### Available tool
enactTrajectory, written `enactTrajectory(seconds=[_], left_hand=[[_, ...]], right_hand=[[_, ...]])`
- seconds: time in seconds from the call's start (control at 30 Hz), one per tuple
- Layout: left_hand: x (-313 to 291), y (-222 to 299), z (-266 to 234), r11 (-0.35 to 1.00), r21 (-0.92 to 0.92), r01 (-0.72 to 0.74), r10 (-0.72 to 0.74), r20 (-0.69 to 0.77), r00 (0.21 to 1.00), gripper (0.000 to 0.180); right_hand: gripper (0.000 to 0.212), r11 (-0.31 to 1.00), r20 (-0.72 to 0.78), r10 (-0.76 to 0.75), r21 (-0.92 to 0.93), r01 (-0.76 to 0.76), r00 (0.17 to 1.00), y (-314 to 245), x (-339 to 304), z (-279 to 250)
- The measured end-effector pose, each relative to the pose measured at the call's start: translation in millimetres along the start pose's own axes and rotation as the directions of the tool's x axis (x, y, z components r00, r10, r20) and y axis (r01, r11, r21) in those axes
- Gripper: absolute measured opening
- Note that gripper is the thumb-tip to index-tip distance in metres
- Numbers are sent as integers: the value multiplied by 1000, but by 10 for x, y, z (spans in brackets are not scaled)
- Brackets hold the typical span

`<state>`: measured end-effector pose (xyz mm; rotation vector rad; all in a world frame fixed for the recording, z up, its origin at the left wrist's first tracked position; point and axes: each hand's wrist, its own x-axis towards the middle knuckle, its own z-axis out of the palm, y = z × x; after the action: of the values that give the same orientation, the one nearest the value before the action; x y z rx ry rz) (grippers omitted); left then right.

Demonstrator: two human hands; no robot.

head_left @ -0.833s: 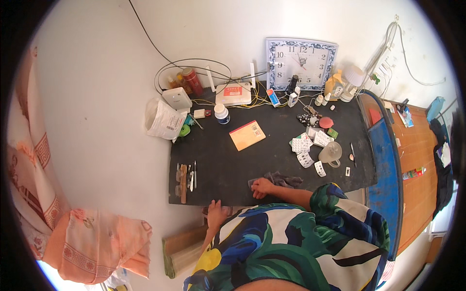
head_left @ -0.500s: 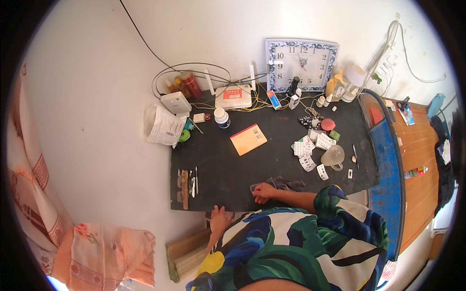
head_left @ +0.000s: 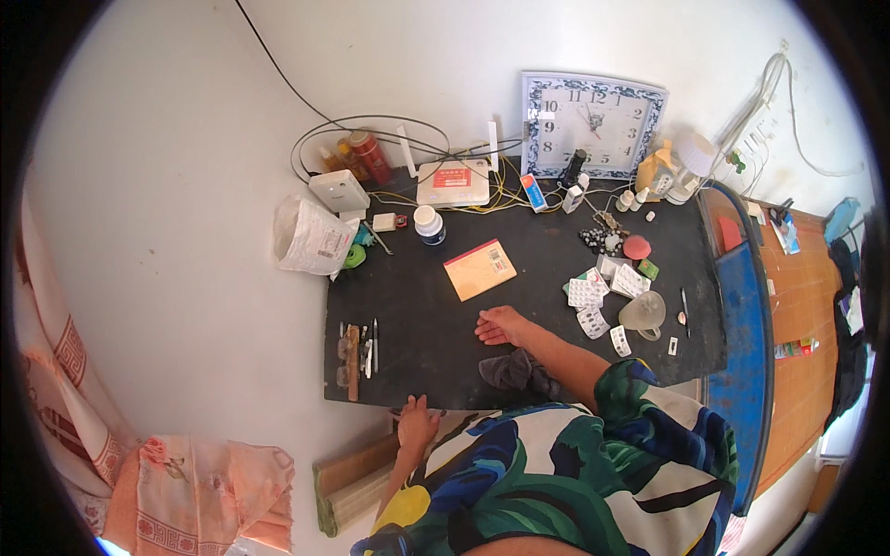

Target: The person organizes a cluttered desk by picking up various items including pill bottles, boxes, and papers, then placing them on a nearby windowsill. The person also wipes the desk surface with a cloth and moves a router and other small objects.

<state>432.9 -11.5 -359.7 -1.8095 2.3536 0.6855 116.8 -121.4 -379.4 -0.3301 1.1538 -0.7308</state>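
**Many things on one black table (head_left: 417, 315)**

Along the right, a long blue board (head_left: 739, 343), worn and brown in spots. At the back, standing up, a big square clock (head_left: 593, 125) with a blue and white edge. At the back left, a puffy white bag (head_left: 311, 236). Between bag and clock, a white router (head_left: 453, 183) with two sticks pointing up.

Near the front edge, a dark cloth (head_left: 514, 372), all bunched up on the table. Just past the cloth, the right hand (head_left: 501, 324), fingers softly bent and pointing left. Palm side hidden, so no way to tell if holding anything. Left of the cloth, at the front edge, the left hand (head_left: 419, 422), fingers a little apart; no way to tell if gripping the edge.

Ahead of the right hand, lying flat and not touched, a tan notebook (head_left: 479, 270) with a red strip. To the right, a see-through cup (head_left: 642, 315), just beside some pill packs (head_left: 586, 294). Near the router, a white bottle (head_left: 429, 225), upright. Thinnest, at the left, some pens (head_left: 375, 345) beside a brown stick (head_left: 352, 361).
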Motion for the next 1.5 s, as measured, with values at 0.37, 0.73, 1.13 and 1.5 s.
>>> enactTrajectory(seconds=[0.37,0.73,1.13,1.5], left_hand=[[-9,132,-196,997,15,69,-69,0,998,55],[687,-500,-959,947,-44,318,-311,-368,876,91],[1139,-695,-950,820,-58,570,-572,-135,809,107],[435,-351,-672,978,-141,155,-197,-361,912,94]], right_hand=[[29,998,-202,-50,-46,41,978,78,187,-15],[30,996,-220,-50,-84,32,974,81,219,-37],[30,996,-185,-47,-81,32,982,39,205,-14],[44,-113,187,-745,-981,155,641,-984,175,-89]])
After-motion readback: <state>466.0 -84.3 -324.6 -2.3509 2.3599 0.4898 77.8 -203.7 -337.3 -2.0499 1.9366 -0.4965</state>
